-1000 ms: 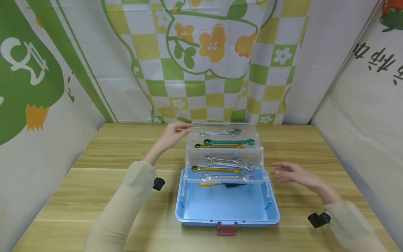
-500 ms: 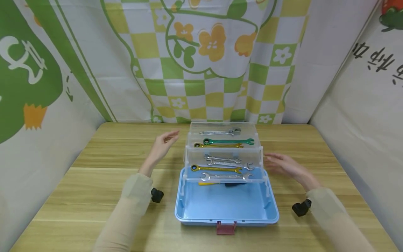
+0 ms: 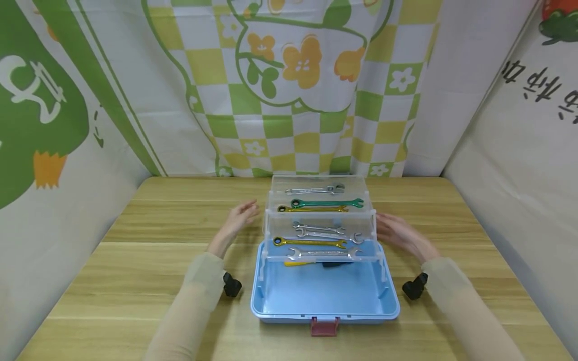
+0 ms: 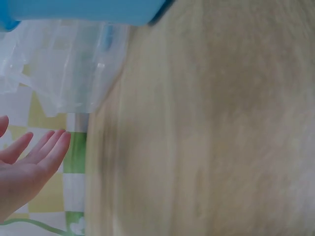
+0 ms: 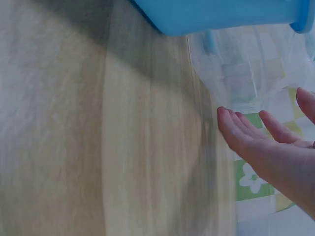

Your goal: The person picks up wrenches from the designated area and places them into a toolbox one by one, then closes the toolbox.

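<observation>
A blue toolbox (image 3: 325, 296) stands unlatched on the table, its clear tiered trays raised at the back. Wrenches lie in the trays: a green ratchet wrench (image 3: 327, 203), a gold ratchet wrench (image 3: 309, 242), a silver open-end wrench (image 3: 325, 253) and several others. Under the lower tray, a yellow handle (image 3: 299, 263) and a dark piece (image 3: 336, 264) show partly. My left hand (image 3: 237, 220) hovers left of the trays, fingers extended and holding nothing. On the other side, my right hand (image 3: 399, 233) has its fingertips right at the tray's edge, partly hidden behind it in the head view.
The wooden table (image 3: 171, 281) extends to both sides of the box. A red latch (image 3: 324, 328) hangs at the box's front. Behind the table hangs a checkered curtain (image 3: 298, 140), and printed cloth walls flank it.
My left hand has drawn back from the upper tray's left corner, toward me. My right hand has moved left and forward to the trays' right side. The toolbox stays put.
</observation>
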`<act>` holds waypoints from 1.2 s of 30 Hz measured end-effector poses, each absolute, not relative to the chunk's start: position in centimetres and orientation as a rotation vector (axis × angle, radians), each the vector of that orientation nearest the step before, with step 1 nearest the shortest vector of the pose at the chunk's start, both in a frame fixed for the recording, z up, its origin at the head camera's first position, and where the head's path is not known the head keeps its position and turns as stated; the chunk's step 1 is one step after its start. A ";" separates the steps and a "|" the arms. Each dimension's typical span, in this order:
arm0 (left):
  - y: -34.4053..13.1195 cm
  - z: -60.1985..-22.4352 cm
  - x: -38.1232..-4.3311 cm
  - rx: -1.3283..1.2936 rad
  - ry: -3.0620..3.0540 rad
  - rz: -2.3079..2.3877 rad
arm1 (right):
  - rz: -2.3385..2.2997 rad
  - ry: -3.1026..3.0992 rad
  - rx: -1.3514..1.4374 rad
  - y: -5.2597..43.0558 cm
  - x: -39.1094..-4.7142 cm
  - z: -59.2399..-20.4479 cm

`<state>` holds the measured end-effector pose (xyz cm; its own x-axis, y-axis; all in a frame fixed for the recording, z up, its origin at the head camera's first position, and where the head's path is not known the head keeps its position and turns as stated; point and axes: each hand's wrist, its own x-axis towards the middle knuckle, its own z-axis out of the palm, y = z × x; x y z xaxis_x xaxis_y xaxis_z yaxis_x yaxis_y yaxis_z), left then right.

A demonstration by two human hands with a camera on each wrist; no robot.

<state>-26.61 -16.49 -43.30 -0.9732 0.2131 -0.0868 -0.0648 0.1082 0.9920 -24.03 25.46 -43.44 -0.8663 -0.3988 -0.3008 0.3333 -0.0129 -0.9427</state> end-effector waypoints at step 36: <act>-15.6 -45.0 -26.6 0.144 1.943 1.920 | -2.022 1.562 -0.053 24.6 -24.5 -44.4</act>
